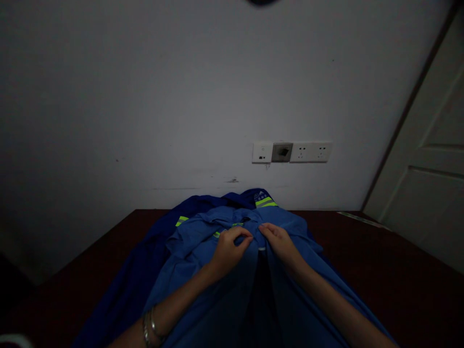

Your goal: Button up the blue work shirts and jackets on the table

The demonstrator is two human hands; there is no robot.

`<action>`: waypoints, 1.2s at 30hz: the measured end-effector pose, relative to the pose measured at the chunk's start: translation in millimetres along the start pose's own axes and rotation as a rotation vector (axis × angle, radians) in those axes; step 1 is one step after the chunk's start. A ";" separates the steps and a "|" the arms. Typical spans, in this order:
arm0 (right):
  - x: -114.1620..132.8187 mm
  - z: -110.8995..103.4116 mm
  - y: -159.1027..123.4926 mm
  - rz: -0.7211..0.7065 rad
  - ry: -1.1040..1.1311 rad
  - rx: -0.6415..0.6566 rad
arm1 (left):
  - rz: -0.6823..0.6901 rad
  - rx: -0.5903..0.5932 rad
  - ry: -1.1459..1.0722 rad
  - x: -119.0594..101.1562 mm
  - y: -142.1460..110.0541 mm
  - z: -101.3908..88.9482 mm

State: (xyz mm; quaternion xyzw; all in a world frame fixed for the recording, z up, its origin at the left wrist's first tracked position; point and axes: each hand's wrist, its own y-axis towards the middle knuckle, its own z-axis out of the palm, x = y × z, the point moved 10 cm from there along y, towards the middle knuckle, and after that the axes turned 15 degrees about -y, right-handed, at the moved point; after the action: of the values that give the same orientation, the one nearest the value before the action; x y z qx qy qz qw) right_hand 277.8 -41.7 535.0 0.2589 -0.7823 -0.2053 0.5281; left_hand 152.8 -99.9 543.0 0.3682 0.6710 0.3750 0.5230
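Note:
A blue work jacket (203, 261) with yellow-green reflective strips lies spread on a dark red-brown table (380, 270), front side up and open down the middle. My left hand (228, 251) pinches the left front edge near the collar. My right hand (279, 241) pinches the right front edge beside it. Both hands have fingers closed on the cloth, almost touching each other. A bracelet sits on my left wrist (152, 326). A darker blue garment (203, 200) lies under and behind the jacket.
A pale wall rises right behind the table, with a row of sockets and a switch plate (292, 152). A white door (431, 169) stands at the right. Bare table surface shows left and right of the clothes.

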 end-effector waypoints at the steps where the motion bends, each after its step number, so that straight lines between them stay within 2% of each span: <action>1: 0.9 0.0 -0.3 -0.022 -0.011 -0.018 | -0.007 -0.021 -0.001 0.0 -0.7 -0.6; 4: 2.3 0.5 -1.9 -0.065 -0.074 -0.058 | -0.025 -0.054 -0.019 0.0 -2.0 -1.1; 9: 5.3 4.9 -6.0 -0.081 -0.168 -0.048 | -0.024 -0.072 -0.041 -3.2 -2.7 -2.8; 19: 14.9 5.2 -9.2 -0.128 -0.182 -0.033 | -0.032 -0.149 -0.056 3.7 -3.4 -9.9; 27: 19.8 2.8 -11.1 -0.137 -0.190 -0.070 | -0.040 -0.157 -0.092 5.2 -3.9 -10.1; 31: 17.8 -2.1 -8.2 -0.076 -0.096 -0.053 | -0.062 -0.165 -0.136 9.7 -4.6 -9.7; 36: 5.5 5.2 -4.7 0.027 -0.009 0.088 | -0.130 -0.197 -0.310 22.8 -6.6 -8.9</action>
State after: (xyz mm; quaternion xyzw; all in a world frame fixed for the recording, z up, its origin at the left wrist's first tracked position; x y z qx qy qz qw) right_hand 272.2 -48.6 534.4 0.2703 -0.7965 -0.1645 0.5152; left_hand 139.3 -83.6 529.0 0.3243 0.5647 0.3433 0.6768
